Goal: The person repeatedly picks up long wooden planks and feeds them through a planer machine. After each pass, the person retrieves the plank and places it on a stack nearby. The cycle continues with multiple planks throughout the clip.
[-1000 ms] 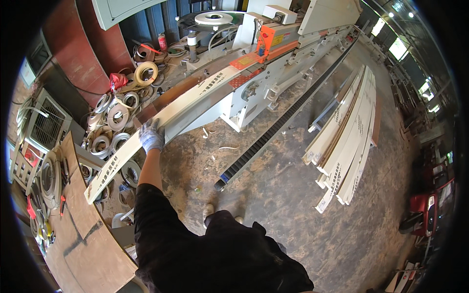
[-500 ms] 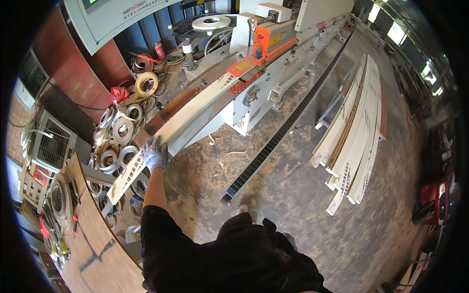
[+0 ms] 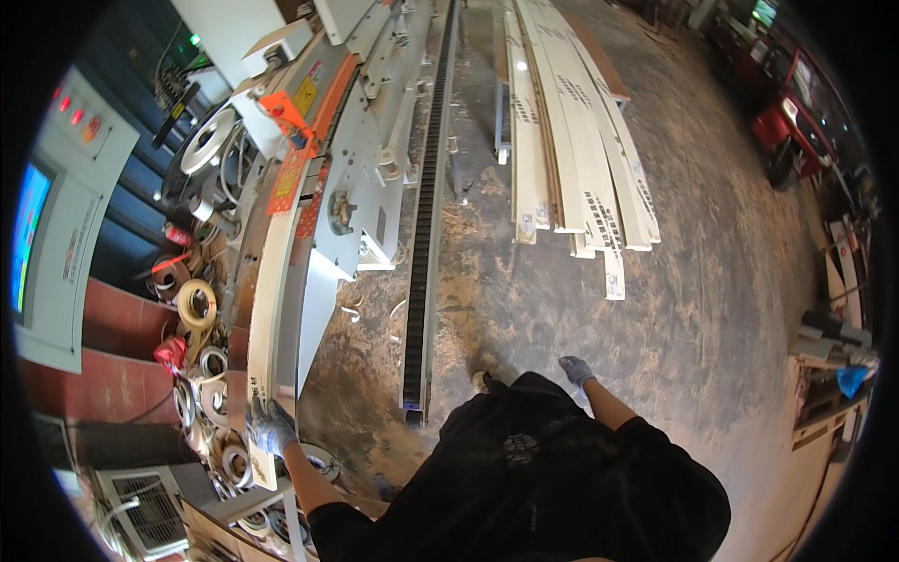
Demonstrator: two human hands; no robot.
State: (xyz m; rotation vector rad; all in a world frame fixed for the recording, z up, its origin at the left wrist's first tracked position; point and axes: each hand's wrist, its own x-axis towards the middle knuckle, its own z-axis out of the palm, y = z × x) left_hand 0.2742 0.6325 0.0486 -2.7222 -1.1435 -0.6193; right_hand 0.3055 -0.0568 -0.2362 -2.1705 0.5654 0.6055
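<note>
A long, narrow cream-coloured board [image 3: 264, 328] lies along the feed table of a large machine, its far end by the orange guard [image 3: 288, 178]. My left hand [image 3: 272, 429], in a grey-blue glove, lies across the board near its close end, with the fingers over its top and side. How far the fingers wrap beneath it is hidden. Out to the right, over the floor, my right hand [image 3: 575, 370] wears a similar glove. Its fingers are stretched out and hold nothing.
A black roller track [image 3: 426, 225] runs beside the machine [image 3: 351, 211]. Several long pale boards [image 3: 585, 140] rest on a low stand at the far right. Rolls of edging tape [image 3: 197, 304] pile up at the left, below a control panel [image 3: 70, 225]. A red vehicle [image 3: 782, 126] stands farther right.
My view has turned right. The board's near end has advanced along the machine, with my left hand still on it. My right hand has come into sight.
</note>
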